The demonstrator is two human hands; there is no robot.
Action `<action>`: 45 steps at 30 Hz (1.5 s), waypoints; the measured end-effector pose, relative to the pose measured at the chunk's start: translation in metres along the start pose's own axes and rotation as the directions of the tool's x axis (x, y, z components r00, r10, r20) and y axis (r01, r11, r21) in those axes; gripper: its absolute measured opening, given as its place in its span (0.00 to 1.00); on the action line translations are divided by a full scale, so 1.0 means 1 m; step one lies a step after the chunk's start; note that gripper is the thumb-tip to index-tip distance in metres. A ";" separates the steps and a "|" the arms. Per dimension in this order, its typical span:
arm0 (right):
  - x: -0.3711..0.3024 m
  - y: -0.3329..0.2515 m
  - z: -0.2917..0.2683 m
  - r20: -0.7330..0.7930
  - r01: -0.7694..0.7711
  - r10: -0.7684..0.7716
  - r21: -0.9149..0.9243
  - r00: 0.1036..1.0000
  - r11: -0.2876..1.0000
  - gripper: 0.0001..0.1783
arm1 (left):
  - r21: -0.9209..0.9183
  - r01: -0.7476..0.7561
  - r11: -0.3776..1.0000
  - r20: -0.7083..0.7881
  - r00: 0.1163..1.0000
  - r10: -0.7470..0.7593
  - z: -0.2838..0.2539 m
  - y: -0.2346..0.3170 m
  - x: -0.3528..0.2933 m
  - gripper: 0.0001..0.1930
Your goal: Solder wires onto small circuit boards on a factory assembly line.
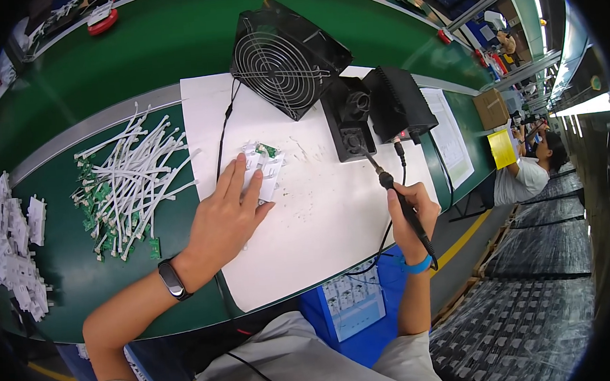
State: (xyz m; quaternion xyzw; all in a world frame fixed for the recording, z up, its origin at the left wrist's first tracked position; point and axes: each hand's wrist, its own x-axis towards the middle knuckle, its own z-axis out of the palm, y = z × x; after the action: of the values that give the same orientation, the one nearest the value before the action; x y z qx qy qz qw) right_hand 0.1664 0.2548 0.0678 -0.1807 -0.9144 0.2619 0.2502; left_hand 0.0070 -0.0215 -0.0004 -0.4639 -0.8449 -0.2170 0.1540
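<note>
The soldering iron was held by the right hand, whose grip was closed firmly around the handle, and its thin end was pointed to eleven o'clock, at the black stand. Whether the stand was touched by the tip could not be told. The white plastic part was located at two o'clock from the middle of the left hand, under and just beside its fingertips. This grip was apart: the thumb was spread away from the fingers, which were laid flat over the part. A small green board was seen at the upper end of the part, at one o'clock from this hand. Both were placed on a white sheet, by which the green counter was partly covered. At twelve o'clock from the part, a black fan was set. Many white cables were heaped at ten o'clock from the left hand, and white plastic pieces were piled at nine o'clock.
</note>
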 end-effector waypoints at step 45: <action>0.003 0.033 0.015 -0.424 -0.259 0.429 0.401 0.797 0.878 0.29 | -0.074 0.028 0.997 -0.025 0.999 -0.030 0.001 0.001 -0.001 0.26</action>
State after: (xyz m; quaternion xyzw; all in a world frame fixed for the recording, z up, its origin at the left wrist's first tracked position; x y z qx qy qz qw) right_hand 0.1623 0.2767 0.0395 -0.3642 -0.7127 0.3935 0.4523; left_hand 0.0083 -0.0208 -0.0011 -0.4542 -0.8409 -0.2561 0.1447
